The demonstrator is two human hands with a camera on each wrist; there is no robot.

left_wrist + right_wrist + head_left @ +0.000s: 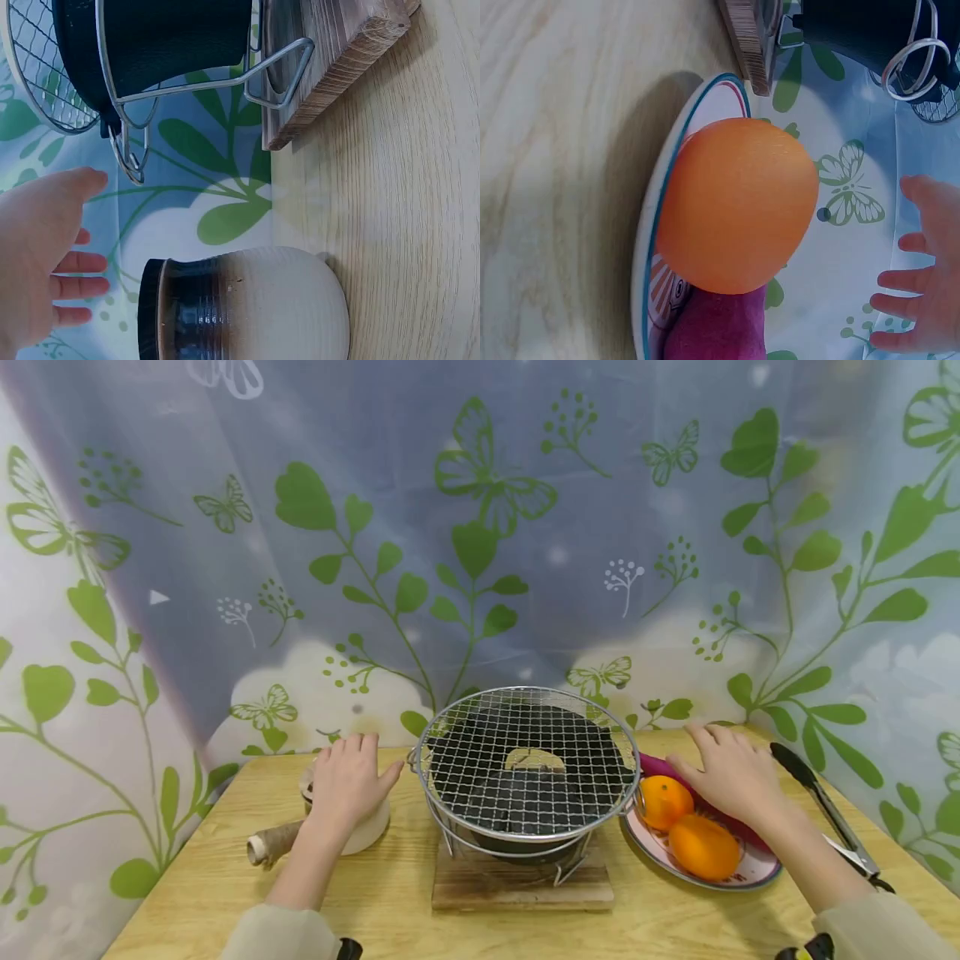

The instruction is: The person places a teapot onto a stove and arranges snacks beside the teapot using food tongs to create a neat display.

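My left hand hovers with spread fingers over a cream pot, which has a dark glazed rim in the left wrist view. A cord-wrapped handle sticks out from the pot's left side. On the other side, my right hand is held, fingers extended, above a patterned plate. Two orange fruits lie on that plate beside a purple sweet-potato-like item, partly hidden by the hand and fruit. Neither hand holds anything. Between them stands a round dark stove topped with a wire grill mesh.
The stove and its wire frame rest on a wooden board. Black-and-silver tongs lie right of the plate, partly behind my right forearm. A patterned curtain hangs behind the wooden table.
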